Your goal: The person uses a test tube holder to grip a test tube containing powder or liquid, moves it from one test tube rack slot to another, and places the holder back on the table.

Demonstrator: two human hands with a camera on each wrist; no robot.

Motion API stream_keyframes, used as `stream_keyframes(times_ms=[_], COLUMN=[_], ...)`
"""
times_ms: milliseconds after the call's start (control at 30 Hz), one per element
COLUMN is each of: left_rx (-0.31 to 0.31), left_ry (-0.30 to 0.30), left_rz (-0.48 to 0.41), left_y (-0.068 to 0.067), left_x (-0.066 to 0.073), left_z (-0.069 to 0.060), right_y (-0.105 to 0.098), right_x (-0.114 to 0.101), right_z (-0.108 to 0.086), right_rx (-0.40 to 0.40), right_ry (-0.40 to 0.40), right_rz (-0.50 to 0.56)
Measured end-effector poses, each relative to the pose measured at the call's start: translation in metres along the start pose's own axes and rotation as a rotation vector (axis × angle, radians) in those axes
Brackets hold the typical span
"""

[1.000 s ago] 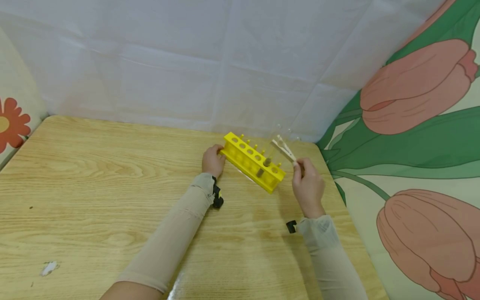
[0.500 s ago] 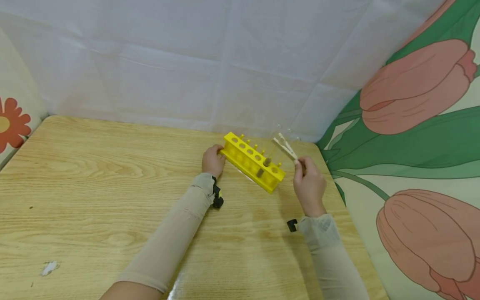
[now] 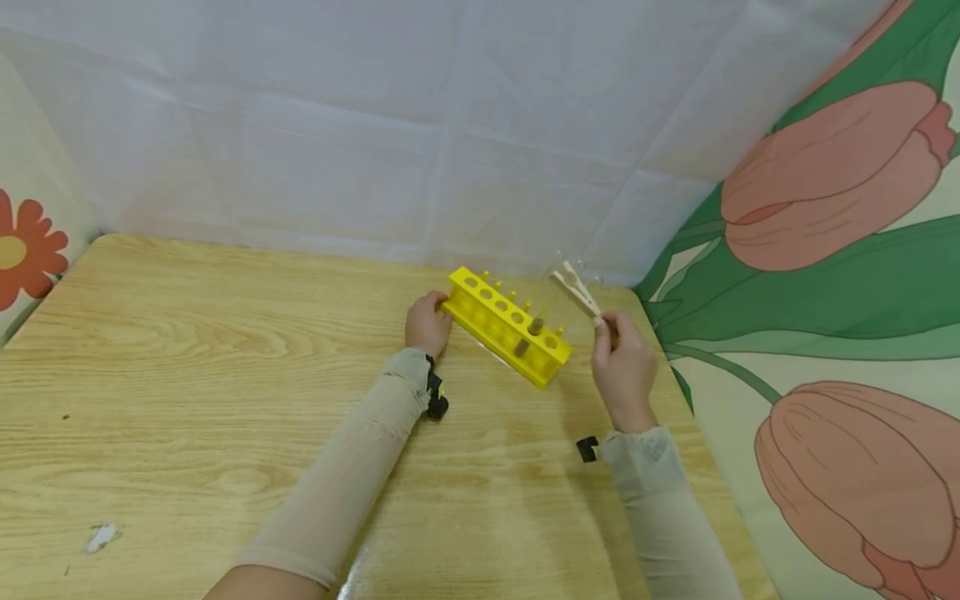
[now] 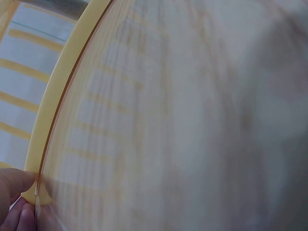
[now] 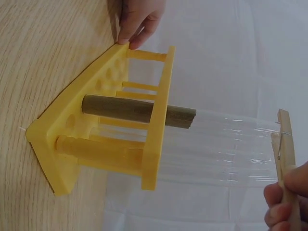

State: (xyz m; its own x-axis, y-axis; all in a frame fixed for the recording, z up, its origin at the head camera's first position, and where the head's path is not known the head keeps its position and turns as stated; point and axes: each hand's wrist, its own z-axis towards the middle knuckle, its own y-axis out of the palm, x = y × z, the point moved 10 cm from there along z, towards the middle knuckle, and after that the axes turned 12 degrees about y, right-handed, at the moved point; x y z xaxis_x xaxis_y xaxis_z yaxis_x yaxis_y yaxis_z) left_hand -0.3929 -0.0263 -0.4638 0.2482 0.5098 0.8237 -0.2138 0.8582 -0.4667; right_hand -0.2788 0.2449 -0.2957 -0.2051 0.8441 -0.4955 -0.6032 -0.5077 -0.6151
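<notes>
A yellow test tube rack (image 3: 504, 312) stands on the table. My left hand (image 3: 428, 323) pinches its base at the left end, thumb above and fingers beneath in the left wrist view. In one hole a test tube with dark grey-green contents (image 5: 137, 109) stands upright; its clear glass above is hard to make out. My right hand (image 3: 625, 371) grips a wooden test tube clamp (image 3: 577, 290) by the handle end. The clamp's spread tips lie by the upper ends of the glass; whether they surround a tube, I cannot tell.
Clear glass tubes (image 5: 226, 159) rise at the back of the rack near its right end, faint to see. A white cloth (image 3: 300, 142) hangs behind the wood-grain table (image 3: 225, 400). A tulip-print cloth (image 3: 832, 192) borders the right side.
My right hand and the clamp have shifted slightly to the right, and the clamp's tips lie a little higher up. The left hand and the rack stay in place.
</notes>
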Motion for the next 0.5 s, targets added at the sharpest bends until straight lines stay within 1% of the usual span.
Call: stream_keyframes(times_ms=[167,500], left_rx=[0.014,0.006], left_ry=[0.005,0.008], left_rz=[-0.002,-0.009], left_y=[-0.0014,0.0002], left_x=[0.0006,-0.0003], left_z=[-0.0005,0.0], right_y=[-0.0017,-0.0084], right_x=[-0.0009,0.0006], right_z=[0.0011,-0.0016], right_rx=[0.008,0.04], right_ry=[-0.006,0.005], right_rz=[0.017,0.073])
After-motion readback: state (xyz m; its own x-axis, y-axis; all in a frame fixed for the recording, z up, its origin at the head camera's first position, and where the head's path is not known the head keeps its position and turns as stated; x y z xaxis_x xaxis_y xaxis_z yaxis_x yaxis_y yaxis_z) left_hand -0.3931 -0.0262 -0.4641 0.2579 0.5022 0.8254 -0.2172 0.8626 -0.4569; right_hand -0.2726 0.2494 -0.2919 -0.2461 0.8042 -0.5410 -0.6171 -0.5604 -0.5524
